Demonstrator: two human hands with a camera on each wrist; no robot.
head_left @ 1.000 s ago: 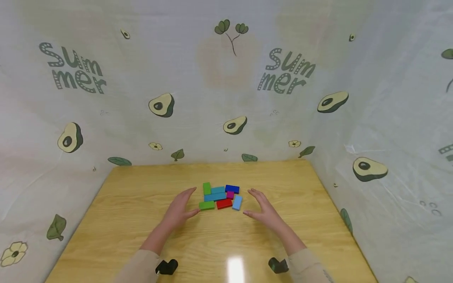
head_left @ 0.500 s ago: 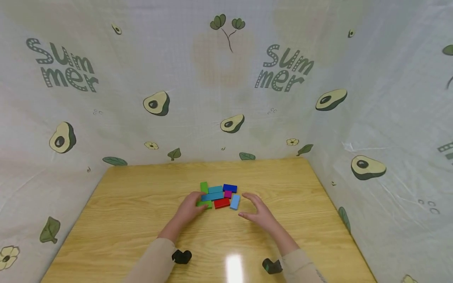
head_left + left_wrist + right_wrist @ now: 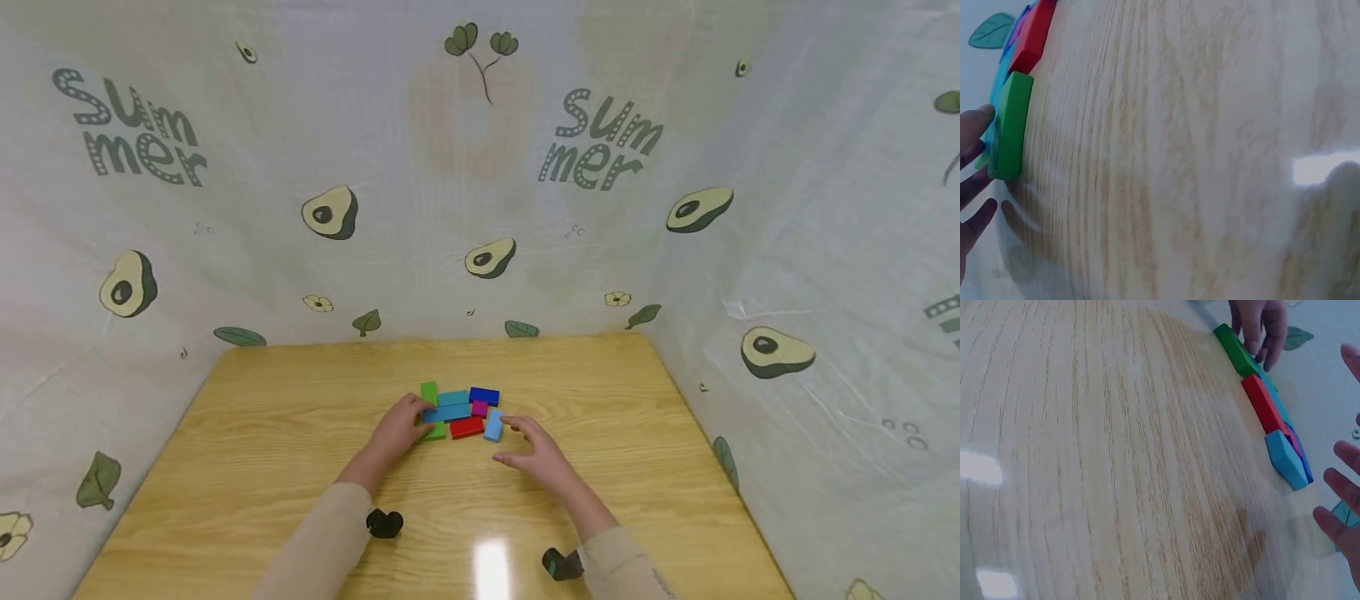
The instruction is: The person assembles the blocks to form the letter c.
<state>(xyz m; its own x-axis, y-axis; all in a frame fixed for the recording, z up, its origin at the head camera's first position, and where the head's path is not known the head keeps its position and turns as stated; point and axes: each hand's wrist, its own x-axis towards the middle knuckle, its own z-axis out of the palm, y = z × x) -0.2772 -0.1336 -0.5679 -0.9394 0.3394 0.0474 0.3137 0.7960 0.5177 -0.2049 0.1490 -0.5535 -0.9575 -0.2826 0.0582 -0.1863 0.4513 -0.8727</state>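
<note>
A tight cluster of small coloured blocks lies on the table: a near green block (image 3: 436, 432), a far green block (image 3: 429, 392), two teal-blue blocks (image 3: 447, 412), a dark blue block (image 3: 484, 397), a magenta block (image 3: 480, 408), a red block (image 3: 467, 428) and a light blue block (image 3: 493, 426). My left hand (image 3: 396, 429) is at the cluster's left side, fingertips over the near green and teal-blue blocks; no firm grip shows. Fingers of that hand are spread in the left wrist view. My right hand (image 3: 542, 454), thumb and fingers apart, holds nothing beside the light blue block.
The wooden table (image 3: 300, 400) extends around the blocks, with a bright reflection near its front. Patterned cloth (image 3: 405, 150) rises behind and at both sides. A black wrist device (image 3: 385, 524) sits at the left sleeve, another black device (image 3: 562, 564) at the right.
My left hand has moved inward from beside the cluster until its fingers are over the left blocks. My right hand has come closer to the light blue block. The blocks keep their arrangement.
</note>
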